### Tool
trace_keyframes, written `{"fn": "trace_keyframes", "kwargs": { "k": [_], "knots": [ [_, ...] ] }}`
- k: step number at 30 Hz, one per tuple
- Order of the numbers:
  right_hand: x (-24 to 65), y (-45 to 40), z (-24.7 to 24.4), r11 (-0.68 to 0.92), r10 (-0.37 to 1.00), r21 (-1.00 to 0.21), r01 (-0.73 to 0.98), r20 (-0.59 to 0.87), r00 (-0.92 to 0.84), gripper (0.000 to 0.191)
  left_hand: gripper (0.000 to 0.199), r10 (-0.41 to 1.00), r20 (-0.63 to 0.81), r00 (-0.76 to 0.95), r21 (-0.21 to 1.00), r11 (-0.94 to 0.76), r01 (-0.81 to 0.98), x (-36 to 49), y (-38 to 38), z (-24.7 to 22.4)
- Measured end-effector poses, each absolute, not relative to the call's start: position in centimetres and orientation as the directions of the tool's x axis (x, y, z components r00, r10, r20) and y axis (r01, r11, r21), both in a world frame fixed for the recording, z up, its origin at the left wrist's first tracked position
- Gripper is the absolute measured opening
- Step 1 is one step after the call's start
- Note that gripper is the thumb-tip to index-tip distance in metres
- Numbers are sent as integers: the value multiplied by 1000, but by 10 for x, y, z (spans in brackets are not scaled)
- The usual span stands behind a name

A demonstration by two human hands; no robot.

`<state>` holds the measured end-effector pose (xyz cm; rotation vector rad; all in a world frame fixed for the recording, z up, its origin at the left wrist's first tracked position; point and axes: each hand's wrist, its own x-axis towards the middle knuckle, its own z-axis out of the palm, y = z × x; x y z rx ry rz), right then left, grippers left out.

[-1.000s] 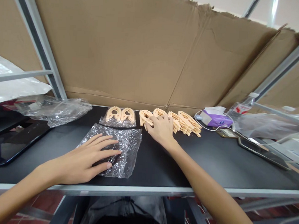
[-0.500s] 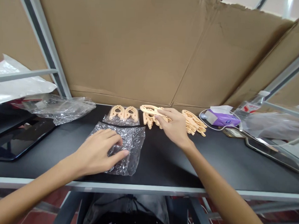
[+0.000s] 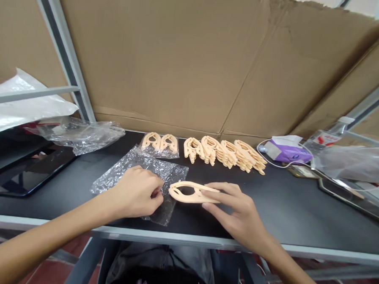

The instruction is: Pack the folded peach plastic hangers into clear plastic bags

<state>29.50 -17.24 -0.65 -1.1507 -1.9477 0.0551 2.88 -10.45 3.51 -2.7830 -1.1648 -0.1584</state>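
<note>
Near the front edge of the desk (image 3: pixel 210 223), a folding hanger (image 3: pixel 195 196) is pinched by the right hand (image 3: pixel 239 210), its rounded end apparently left unobstructed. The left hand (image 3: pixel 137 194) is curled over plastic film (image 3: pixel 118 172); whether any is gripped cannot be told.

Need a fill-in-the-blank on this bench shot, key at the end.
The ____ hand holds a beige folding hanger. Left of the hanger piles, ____ hangers show side by side. The tall brown panel behind the table is made of ____. The tissue pack's wrapper is mostly ____.

Missing words: right; two; cardboard; purple.
</note>
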Motion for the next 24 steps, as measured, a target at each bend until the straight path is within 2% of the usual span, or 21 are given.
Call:
{"fn": "trace_keyframes", "kwargs": {
  "k": [9,14,19,21,24],
  "knots": [
    [258,-161,1,589,714,-385,711,659,-235,15,20,599,312,737,-94,-753,651,38,-120,38],
    [243,-158,13,461,830,-455,762,525,-189,14,17,562,352,749,33,-807,590,48,-136,36],
    [249,-158,16,365,897,-478,799,411,-164,12,34,591,321,740,183,-806,563,25,-115,35],
    [254,-158,14,342,914,-484,806,371,-165,13,35,595,339,728,184,-801,569,1,-93,29],
    [260,-157,12,317,936,-504,803,304,-179,14,55,674,238,699,198,-739,644,-38,-65,14]
  ]
}}
